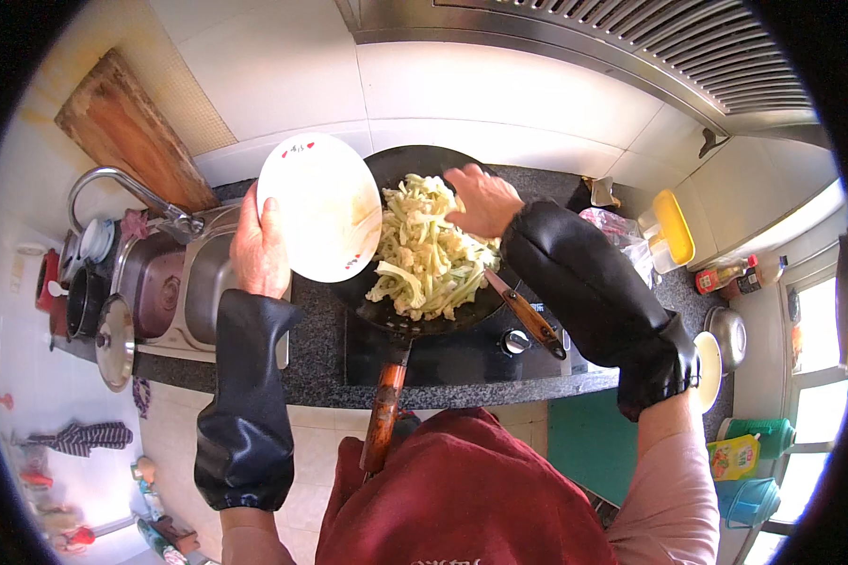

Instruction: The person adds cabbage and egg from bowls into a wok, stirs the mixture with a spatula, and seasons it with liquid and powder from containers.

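My left hand [263, 247] grips the rim of a white plate [318, 205], which is tipped up at the left side of a black wok [374, 314]. Brownish wet streaks mark the plate's lower half, and no food lies on it. In the wok is a heap of cut cauliflower [431, 247]. Over the heap's right side is my right hand [484, 201], holding nothing, thumb apart from the fingers; whether it touches the cauliflower I cannot tell. A wooden-handled utensil [530, 321] leans on the wok's right rim, its metal end among the pieces. The wok's wooden handle [384, 417] points towards me.
At the left is a double steel sink [157, 282] with a faucet [124, 185] and a cutting board [134, 134]. A hob knob [516, 342] sits below the wok. A range hood [678, 56] hangs above. Plastic bags [618, 233] and a yellow-lidded container [673, 226] stand right.
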Demonstrator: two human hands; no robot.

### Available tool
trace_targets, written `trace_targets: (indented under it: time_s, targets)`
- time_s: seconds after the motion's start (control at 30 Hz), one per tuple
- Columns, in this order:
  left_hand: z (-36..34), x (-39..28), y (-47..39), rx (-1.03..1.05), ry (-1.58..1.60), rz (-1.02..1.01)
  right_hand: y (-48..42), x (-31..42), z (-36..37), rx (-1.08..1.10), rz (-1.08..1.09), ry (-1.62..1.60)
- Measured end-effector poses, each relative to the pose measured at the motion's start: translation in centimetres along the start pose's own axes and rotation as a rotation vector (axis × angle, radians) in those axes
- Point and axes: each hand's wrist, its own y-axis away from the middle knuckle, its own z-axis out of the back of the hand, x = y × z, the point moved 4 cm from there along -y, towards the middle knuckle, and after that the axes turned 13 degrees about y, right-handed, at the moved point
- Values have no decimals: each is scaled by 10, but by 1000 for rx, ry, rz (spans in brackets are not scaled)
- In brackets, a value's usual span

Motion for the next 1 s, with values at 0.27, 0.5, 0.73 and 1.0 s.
trace_targets:
  time_s: [0.27, 0.5, 0.73, 1.0]
  targets:
    - [1, -10, 3, 11, 19, 58, 25, -4, -23, 299, 113, 54]
    - [-3, -4, 5, 24, 12, 51, 4, -21, -30, 206, 64, -4]
    - [-12, -4, 5, 24, 35, 21, -39, 22, 40, 82, 42, -580]
    - [-33, 2, 12, 107, 306, 21, -89, 72, 17, -68, -49, -295]
